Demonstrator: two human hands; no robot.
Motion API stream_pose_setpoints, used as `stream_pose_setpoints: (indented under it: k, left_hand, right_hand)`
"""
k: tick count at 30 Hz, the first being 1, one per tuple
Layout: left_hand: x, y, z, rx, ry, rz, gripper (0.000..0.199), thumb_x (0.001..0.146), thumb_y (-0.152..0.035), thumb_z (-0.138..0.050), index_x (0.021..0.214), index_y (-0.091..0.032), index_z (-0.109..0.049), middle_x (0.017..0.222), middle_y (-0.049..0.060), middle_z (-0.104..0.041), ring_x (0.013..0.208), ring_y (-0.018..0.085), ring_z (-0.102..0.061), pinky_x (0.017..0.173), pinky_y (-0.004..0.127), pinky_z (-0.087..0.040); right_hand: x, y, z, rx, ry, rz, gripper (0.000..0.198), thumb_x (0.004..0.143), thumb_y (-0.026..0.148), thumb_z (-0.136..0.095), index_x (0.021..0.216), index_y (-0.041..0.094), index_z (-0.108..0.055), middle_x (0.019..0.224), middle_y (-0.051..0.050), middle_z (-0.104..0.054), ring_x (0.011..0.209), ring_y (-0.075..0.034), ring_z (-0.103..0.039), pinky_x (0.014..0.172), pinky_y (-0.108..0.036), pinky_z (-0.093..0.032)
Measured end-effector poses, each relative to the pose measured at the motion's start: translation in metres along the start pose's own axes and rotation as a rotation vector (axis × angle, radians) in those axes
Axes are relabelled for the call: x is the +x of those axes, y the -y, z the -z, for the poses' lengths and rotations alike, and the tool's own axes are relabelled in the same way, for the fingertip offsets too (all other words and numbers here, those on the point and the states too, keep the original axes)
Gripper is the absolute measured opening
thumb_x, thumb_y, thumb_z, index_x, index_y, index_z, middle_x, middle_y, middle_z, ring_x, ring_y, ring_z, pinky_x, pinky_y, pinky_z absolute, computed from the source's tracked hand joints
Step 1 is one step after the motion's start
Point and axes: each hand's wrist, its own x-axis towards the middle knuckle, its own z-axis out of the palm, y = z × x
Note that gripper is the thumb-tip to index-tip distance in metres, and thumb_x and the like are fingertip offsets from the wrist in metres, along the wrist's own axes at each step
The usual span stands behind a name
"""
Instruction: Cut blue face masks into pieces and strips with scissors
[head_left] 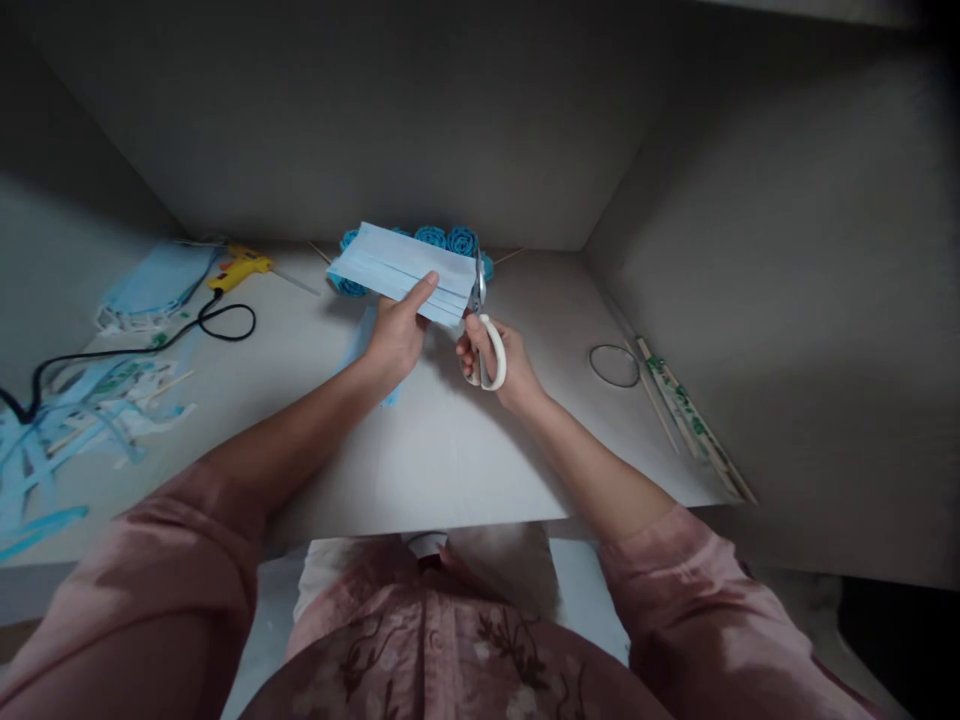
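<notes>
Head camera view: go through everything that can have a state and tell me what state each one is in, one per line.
Face mask: held up flat off the table, right end between the scissor blades.
Scissors: blades up, at the mask's edge.
Left hand: gripping the mask.
Right hand: closed through the scissor handles.
Glue gun: lying down, cord attached.
Blue strips: cut, scattered.

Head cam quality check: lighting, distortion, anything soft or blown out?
Head view: dim overall, corners fall to near black. Wide-angle bend bows the table edge and walls. Left hand, blue mask and scissors in the right hand are readable but slightly soft. No glare. Glue gun sits in shade.
</notes>
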Motion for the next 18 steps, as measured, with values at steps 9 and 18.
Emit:
stream_pose_setpoints:
  k: [9,18]
  left_hand:
    - [-0.003,-0.015,-0.013,-0.023,-0.027,0.172,0.028,0.061,-0.019,-0.081,0.078,-0.016,-0.059,0.077,0.001,-0.066,0.076,0.016,-0.064,0.076,0.031,-0.05]
    - [-0.019,-0.031,0.004,0.093,-0.107,0.024,0.034,0.057,-0.021,-0.082,0.08,-0.017,-0.058,0.069,-0.001,-0.062,0.065,0.014,-0.059,0.067,0.03,-0.049]
  right_hand:
    - [-0.003,-0.003,-0.001,-0.011,0.079,0.039,0.049,0.073,0.059,-0.069,0.099,0.018,-0.062,0.062,0.005,-0.057,0.044,-0.006,-0.047,0.039,-0.019,-0.041]
    - [-0.007,-0.005,-0.006,0.143,0.294,-0.121,0.065,0.074,0.066,-0.065,0.117,0.018,-0.062,0.067,0.002,-0.059,0.048,-0.007,-0.048,0.041,-0.02,-0.038]
